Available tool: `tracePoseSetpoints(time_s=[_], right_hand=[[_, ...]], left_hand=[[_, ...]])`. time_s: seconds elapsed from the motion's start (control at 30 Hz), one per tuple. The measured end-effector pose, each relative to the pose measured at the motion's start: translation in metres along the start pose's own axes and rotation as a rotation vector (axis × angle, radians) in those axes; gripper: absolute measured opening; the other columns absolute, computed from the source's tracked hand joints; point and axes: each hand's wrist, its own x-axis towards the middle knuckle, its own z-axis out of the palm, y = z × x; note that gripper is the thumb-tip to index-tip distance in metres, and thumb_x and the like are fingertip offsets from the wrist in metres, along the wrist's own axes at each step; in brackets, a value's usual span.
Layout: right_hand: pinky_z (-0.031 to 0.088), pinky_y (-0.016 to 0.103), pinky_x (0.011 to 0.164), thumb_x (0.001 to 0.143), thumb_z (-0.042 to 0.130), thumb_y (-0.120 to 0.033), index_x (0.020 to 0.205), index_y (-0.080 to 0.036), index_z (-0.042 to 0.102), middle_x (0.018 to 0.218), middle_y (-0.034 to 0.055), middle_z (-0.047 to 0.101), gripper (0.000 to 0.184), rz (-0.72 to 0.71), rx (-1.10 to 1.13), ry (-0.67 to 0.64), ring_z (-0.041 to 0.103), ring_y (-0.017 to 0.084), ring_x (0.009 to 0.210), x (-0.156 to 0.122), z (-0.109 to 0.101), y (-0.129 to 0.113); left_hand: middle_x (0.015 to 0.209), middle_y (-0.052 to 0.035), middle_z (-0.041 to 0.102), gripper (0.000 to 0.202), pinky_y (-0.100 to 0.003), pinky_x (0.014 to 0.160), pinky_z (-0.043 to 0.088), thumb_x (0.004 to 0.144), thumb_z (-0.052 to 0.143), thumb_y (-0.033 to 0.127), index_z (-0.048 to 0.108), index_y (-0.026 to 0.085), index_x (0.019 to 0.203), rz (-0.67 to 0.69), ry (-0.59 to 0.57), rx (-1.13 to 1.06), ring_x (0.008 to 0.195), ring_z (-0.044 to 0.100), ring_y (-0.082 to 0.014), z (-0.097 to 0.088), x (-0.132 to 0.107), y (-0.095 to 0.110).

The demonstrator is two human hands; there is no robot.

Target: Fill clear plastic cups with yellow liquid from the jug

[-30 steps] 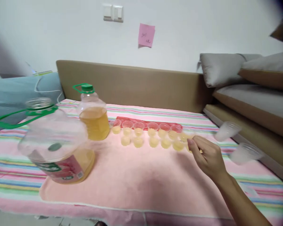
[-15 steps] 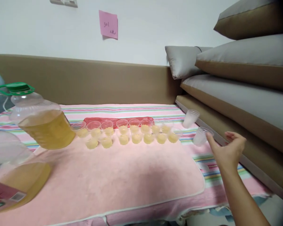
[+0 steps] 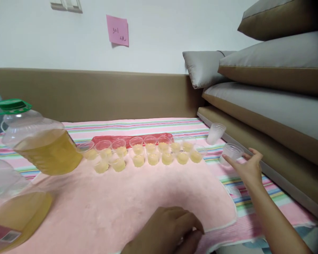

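Clear plastic cup stack [image 3: 231, 150] straddled by the right hand [image 3: 250, 171]

It's parked mouth-up on the striped cloth [image 3: 242, 201], just ahead and slightly left of the right palm, long axis roughly upright. Thumb and fingers are held apart around it; actual contact can't be told. Left hand [image 3: 169, 227] is way farther off, half-curled over the pink mat [image 3: 108, 204], fingertips partly hidden, so closure can't be called.

Bare hands [image 3: 250, 171], slender wrist [image 3: 255, 187], bare right forearm [image 3: 277, 217]
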Motion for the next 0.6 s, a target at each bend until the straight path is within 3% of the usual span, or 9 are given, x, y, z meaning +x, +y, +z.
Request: tracePoseSetpoints(time_s=[0.17, 0.47, 0.6], right_hand=[[0.040, 0.043, 0.078, 0.036, 0.093, -0.070, 0.119, -0.022, 0.037, 0.105, 0.0158, 0.061, 0.111, 0.039, -0.018, 0.000, 0.060, 0.042, 0.103, 0.003, 0.000, 0.000], [0.042, 0.048, 0.082, 0.039, 0.091, -0.061, 0.119, -0.023, 0.039, 0.104, 0.0155, 0.062, 0.103, 0.022, -0.008, 0.031, 0.060, 0.042, 0.100, 0.001, 0.004, -0.001], [0.046, 0.049, 0.085, 0.044, 0.089, -0.068, 0.123, -0.023, 0.040, 0.106, 0.0155, 0.061, 0.104, -0.066, -0.011, 0.085, 0.062, 0.040, 0.100, -0.006, -0.006, -0.007]], left_hand=[[0.088, 0.0030, 0.077, 0.017, -0.021, 0.066, 0.047, 0.088, 0.062, 0.011, 0.066, 0.024, 0.098, -0.073, -0.035, 0.015, 0.075, 0.072, -0.0140, 0.006, -0.026, -0.014], [0.080, 0.0033, 0.076, 0.010, -0.022, 0.058, 0.042, 0.091, 0.059, 0.014, 0.066, 0.022, 0.092, 0.036, 0.045, 0.096, 0.066, 0.068, -0.0120, 0.024, -0.025, -0.017], [0.081, 0.0024, 0.076, 0.010, -0.023, 0.060, 0.043, 0.092, 0.059, 0.014, 0.066, 0.021, 0.093, 0.047, 0.097, 0.051, 0.067, 0.068, -0.0126, 0.018, -0.026, -0.013]])
